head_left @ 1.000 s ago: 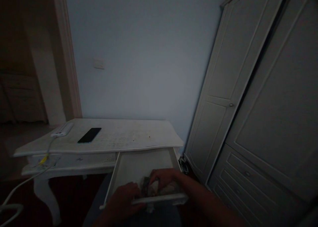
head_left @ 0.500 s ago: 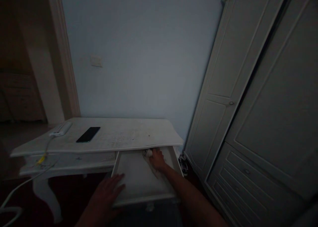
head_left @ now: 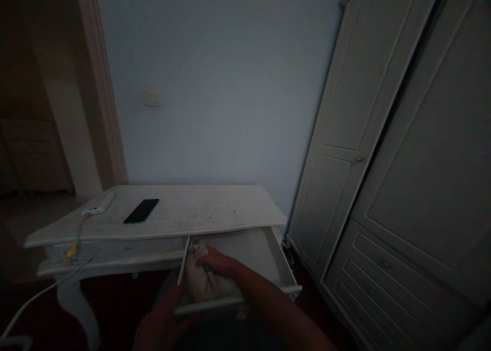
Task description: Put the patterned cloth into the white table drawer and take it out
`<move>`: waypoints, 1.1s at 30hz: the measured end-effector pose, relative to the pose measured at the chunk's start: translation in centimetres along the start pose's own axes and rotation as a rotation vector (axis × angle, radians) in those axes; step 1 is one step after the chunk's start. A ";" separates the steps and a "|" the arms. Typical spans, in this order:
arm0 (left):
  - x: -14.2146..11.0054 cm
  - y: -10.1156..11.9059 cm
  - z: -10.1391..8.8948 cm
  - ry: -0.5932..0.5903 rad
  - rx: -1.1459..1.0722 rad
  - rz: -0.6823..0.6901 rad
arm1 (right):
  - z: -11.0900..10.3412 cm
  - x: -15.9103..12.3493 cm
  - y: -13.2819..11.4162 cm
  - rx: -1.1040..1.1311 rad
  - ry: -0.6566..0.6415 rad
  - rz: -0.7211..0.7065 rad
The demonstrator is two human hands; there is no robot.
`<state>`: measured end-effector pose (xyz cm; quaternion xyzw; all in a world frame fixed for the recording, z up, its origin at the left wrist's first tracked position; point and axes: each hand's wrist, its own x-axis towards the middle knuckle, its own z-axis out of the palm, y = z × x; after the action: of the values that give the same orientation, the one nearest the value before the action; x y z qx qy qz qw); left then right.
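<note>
Right hand (head_left: 219, 262) rests on 1 cloth (head_left: 200, 283) (pale) near left hand (head_left: 163, 312).

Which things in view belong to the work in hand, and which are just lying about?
In use:
pale crumpled cloth, under the right hand
open white box-shaped drawer, left hand by its near left corner

Lying about:
flat black rectangular phone
white oblong power strip
long white cable

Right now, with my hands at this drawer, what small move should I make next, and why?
I'd probably slide the pale, dark-marked fabric cloth rightward: it lies along the left side of the open, white, rectangular drawer, your right hand is on it, and your left hand is by the front left corner.
</note>
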<state>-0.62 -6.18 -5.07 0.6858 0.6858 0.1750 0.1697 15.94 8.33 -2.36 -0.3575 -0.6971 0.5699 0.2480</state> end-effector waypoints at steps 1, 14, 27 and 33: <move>0.2 0.4 -0.2 -0.003 -0.021 -0.016 | -0.7 -0.9 -0.1 0.018 -0.068 0.042; 2.8 1.6 -2.2 0.023 -0.040 -0.142 | -3.9 -10.3 -8.1 -1.336 -0.245 -0.637; 6.1 1.3 -2.1 -0.011 0.052 0.013 | -2.0 -12.4 5.5 -1.523 0.383 -0.829; 7.4 -3.1 -4.2 -0.108 -0.070 0.227 | 3.4 -7.4 6.8 -1.440 0.360 -1.013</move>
<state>-5.31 1.19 -2.79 0.7609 0.5873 0.1798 0.2092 19.49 1.09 -9.29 -0.1599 -0.9102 -0.2477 0.2910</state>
